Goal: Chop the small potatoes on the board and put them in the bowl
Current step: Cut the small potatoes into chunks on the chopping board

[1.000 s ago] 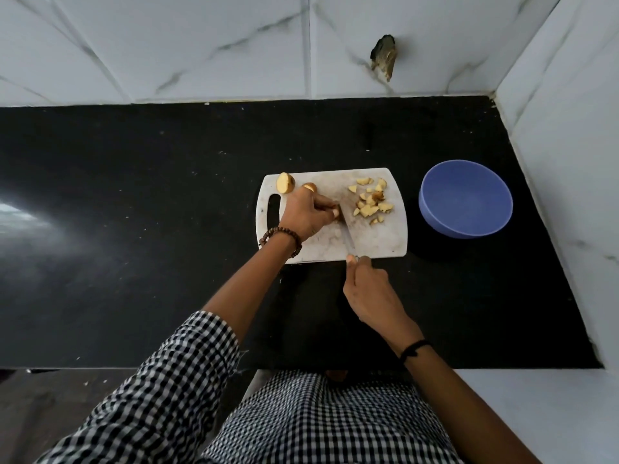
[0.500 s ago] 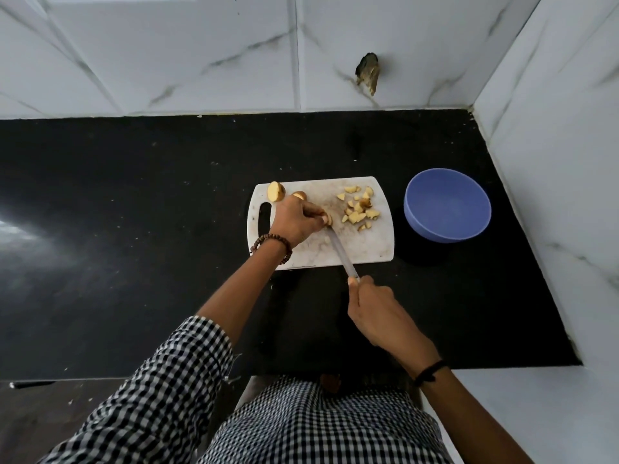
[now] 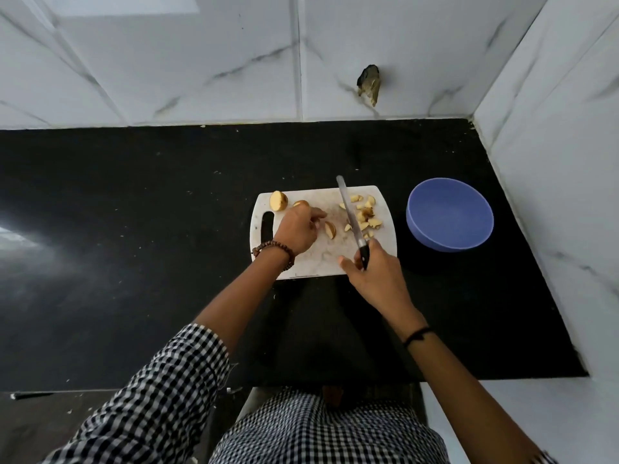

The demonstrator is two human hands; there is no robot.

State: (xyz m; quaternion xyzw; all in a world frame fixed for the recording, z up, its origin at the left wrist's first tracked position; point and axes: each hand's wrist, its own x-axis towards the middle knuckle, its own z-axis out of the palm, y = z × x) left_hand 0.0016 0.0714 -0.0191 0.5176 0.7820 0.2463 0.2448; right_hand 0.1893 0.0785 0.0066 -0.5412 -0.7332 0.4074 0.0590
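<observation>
A white chopping board (image 3: 315, 262) lies on the black counter. On it, a potato half (image 3: 278, 200) sits at the far left corner, another potato piece (image 3: 300, 203) shows just behind my left hand, two cut wedges (image 3: 330, 229) lie in the middle, and several chopped pieces (image 3: 365, 214) are piled on the right. My left hand (image 3: 298, 227) hovers over the board left of the wedges with loosely curled fingers, holding nothing I can see. My right hand (image 3: 373, 274) grips the knife (image 3: 350, 214) by its black handle, blade pointing away across the board. The blue bowl (image 3: 449, 214) stands empty to the right.
The black counter (image 3: 134, 246) stretches wide to the left of the board. White marble walls close the back and the right side, right behind the bowl. A dark chipped spot (image 3: 368, 83) marks the back wall. The counter's front edge is near my body.
My right hand swung the knife from a cut beside my left fingers to point away across the board. My left hand let go of the potato, leaving two wedges in the middle.
</observation>
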